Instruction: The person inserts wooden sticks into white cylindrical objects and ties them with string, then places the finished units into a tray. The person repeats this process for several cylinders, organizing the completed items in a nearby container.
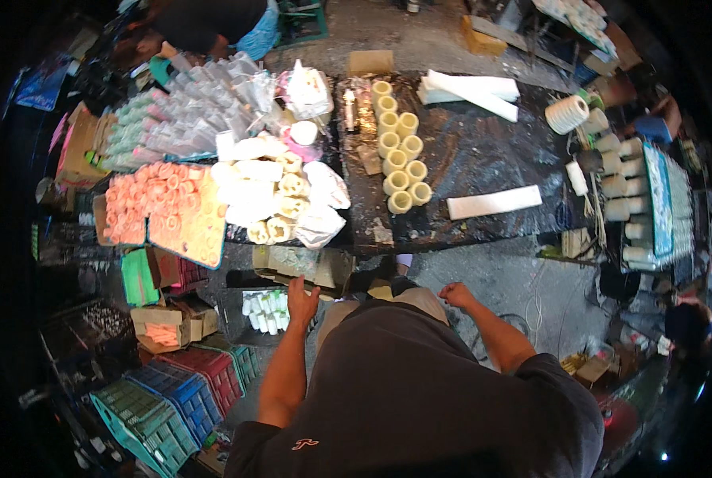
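Note:
My left hand (302, 301) hangs beside an open cardboard box (324, 275) at the table's near edge, its thumb apart from the fingers and nothing visible in it. Out to the right, my right hand (455, 295) hangs over the floor with its fingers loosely curled together; I see nothing in them. Ahead on the black-covered table (499, 163) stand several pale yellow hollow cylinders (400, 201) in two rows. To their right lies a flat white strip (494, 202), with more white strips (471, 92) stacked farther back. A heap of cream rolls and white bundles (280, 187) sits left of the cylinders.
Orange ring-shaped pieces (153, 199) and clear plastic-wrapped items (205, 103) cover the table's left side. White rolls (266, 311) fill a container left of my legs. Plastic crates (145, 414) stand at lower left. A large spool (567, 115) rests at the right. Another person (205, 24) bends at far left.

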The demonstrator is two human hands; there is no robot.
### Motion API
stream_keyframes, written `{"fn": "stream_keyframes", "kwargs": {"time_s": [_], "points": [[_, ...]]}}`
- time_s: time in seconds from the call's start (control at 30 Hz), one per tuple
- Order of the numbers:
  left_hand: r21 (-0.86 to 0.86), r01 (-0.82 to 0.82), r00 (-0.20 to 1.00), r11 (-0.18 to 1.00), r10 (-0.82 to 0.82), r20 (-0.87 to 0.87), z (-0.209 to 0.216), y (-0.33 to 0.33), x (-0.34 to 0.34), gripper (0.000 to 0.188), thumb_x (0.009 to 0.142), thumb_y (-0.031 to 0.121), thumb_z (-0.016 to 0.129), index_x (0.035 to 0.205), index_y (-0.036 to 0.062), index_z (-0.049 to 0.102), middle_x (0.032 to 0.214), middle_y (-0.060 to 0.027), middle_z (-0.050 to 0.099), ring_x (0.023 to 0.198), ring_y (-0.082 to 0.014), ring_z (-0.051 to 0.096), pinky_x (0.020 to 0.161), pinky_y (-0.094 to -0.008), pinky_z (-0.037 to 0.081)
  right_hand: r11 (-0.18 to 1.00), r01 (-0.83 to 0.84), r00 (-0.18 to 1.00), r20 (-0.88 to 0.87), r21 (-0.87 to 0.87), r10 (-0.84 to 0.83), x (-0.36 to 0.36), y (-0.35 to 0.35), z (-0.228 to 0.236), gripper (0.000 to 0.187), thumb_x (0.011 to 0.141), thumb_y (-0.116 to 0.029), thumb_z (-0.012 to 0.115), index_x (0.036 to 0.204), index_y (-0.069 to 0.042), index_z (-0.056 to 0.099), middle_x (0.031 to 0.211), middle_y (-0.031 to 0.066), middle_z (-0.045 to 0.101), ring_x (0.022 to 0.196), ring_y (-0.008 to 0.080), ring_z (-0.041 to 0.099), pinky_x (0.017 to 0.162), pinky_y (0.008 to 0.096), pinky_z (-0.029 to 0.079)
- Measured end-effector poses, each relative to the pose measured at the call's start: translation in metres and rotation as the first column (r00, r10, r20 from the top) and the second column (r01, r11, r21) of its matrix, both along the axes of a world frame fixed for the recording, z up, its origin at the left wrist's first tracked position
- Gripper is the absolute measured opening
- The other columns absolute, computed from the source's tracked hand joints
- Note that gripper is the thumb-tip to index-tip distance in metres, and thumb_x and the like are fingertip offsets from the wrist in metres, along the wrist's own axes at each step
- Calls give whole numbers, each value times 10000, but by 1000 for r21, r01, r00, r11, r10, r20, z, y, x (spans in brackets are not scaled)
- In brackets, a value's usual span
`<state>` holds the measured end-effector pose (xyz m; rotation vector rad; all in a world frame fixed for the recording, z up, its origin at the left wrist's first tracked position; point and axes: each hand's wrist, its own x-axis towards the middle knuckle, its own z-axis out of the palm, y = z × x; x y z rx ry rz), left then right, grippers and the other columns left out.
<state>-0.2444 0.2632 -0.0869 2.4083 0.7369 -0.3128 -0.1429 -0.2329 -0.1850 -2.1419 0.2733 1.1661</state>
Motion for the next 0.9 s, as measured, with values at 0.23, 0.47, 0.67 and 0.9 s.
{"fn": "stream_keyframes", "kwargs": {"time_s": [0.23,0.47,0.67,0.9], "points": [[-35,-357,882,934,324,-343,-44,43,-134,710,783,425,823,1297,-35,657,1215,-277,694,1159,-397,663,992,-468,514,952,-167,964,247,256,103,68,158,90,286,904,-242,779,1047,1,729,894,79,725,803,155,660,728,327,532],[-195,-629,738,753,499,-455,-103,110,-224,700,814,390,837,1329,-37,630,1275,-269,669,1148,-381,665,966,-462,534,937,-185,969,213,295,124,52,255,112,339,901,-237,784,1093,31,707,914,91,730,802,157,673,731,325,536],[-685,-701,599,197,684,-417,-47,113,-114,756,867,338,824,1449,7,473,1148,-109,619,917,-240,615,640,-429,585,951,-146,986,121,273,117,14,280,100,349,887,-271,800,1064,16,707,902,84,715,797,141,657,732,318,535],[-756,-518,587,400,809,26,34,116,54,1035,799,330,889,1589,87,266,1415,-188,525,1232,-314,560,826,-468,590,875,-469,692,667,122,277,84,415,208,591,771,-473,835,1065,25,714,1049,216,711,958,376,678,909,446,530]]}}
